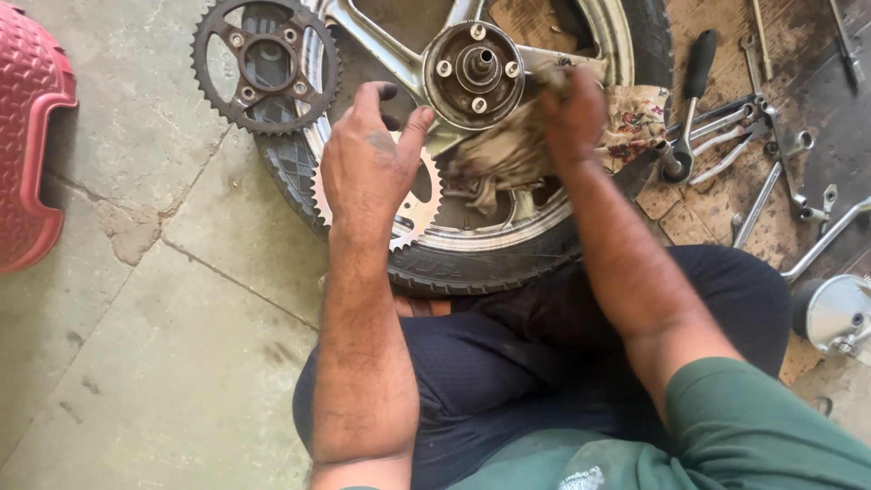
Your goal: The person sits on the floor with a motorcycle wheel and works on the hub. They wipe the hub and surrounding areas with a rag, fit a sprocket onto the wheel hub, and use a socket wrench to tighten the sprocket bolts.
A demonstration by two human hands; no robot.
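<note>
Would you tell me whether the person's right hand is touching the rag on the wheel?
Touching. The head view shows the right hand pressed onto the rag, which bunches beneath it against the wheel beside the hub.

Stone floor (136, 363), grey slabs, cracked and stained. Wheel (472, 245) lies flat on it. Dark sprocket (265, 65) rests partly on the tyre, partly on the floor. Red plastic stool (32, 136) at the left edge. Wrenches (744, 145) scattered on a brown board (689, 218); round mirror (835, 313) nearby.
</note>
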